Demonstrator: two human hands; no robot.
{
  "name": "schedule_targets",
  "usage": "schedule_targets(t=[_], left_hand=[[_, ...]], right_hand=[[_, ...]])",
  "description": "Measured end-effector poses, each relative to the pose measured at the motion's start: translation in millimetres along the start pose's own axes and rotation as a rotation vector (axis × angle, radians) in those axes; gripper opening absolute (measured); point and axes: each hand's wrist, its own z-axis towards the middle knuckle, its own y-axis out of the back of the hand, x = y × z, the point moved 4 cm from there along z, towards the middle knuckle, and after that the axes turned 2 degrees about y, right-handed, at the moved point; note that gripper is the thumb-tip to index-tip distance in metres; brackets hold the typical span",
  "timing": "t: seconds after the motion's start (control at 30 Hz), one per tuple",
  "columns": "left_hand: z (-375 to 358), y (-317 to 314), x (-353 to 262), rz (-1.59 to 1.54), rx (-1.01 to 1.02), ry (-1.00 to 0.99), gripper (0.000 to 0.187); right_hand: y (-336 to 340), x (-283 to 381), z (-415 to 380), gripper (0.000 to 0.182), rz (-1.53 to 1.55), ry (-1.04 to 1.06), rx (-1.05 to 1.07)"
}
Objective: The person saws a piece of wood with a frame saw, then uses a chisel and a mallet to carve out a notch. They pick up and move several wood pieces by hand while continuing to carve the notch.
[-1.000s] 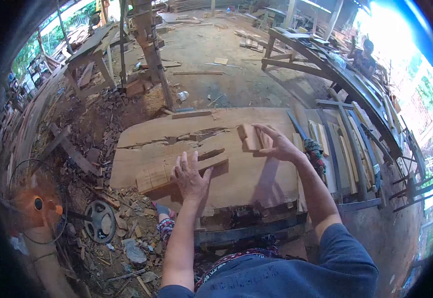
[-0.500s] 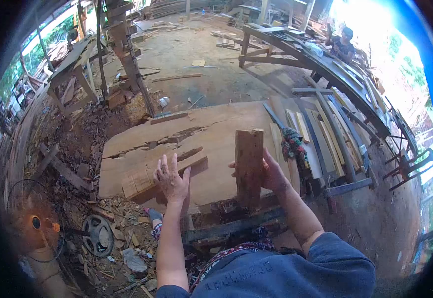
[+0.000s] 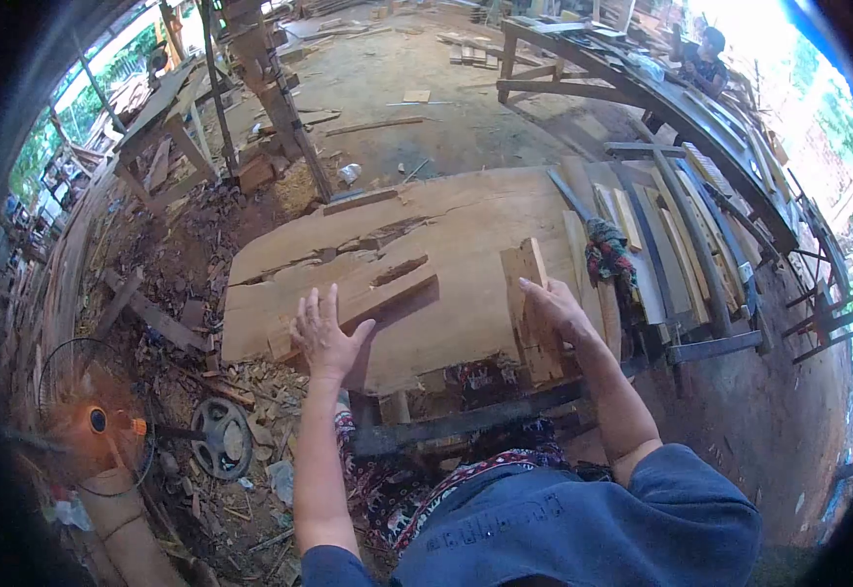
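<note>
Flat released left hand (image 3: 323, 338) on plank (image 3: 353, 303); right hand (image 3: 555, 311) grip on wood block (image 3: 532, 313), cloth (image 3: 607, 256) beside.

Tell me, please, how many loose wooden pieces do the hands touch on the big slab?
2. The left hand lies flat on a long plank lying across the slab. The right hand rests on a shorter block at the slab's right edge. Others may be hidden.

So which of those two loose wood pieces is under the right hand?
The thick block at the slab's right edge; the right hand rests on it. The other, a long flat plank, lies by the left hand.
</note>
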Motion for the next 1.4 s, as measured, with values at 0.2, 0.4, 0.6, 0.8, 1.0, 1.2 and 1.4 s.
schedule_targets(t=[0.2,0.4,0.6,0.8,1.0,1.2,1.4], left_hand=[[19,4,17,0.041,0.062,-0.031,0.095],[20,31,-2,-0.011,0.177,-0.007,0.091],[18,36,-7,-0.157,0.32,0.046,0.083],[15,39,-25,-0.617,0.699,0.191,0.075],[5,46,-54,-0.163,0.49,-0.023,0.079],[8,43,-51,-0.209,0.461,-0.128,0.064],[30,34,-42,-0.298,0.214,-0.303,0.04]], right_hand=[[5,5,8,0.054,-0.353,0.054,-0.166],[7,28,-7,0.056,-0.667,0.104,-0.218],[25,16,-7,0.05,-0.561,0.105,-0.222],[14,20,-19,0.065,-0.998,0.32,-0.432],[-8,-4,-25,0.086,-1.054,0.253,-0.431],[-9,-4,-26,0.083,-1.073,0.282,-0.459],[-8,4,-31,0.081,-1.018,0.29,-0.434]])
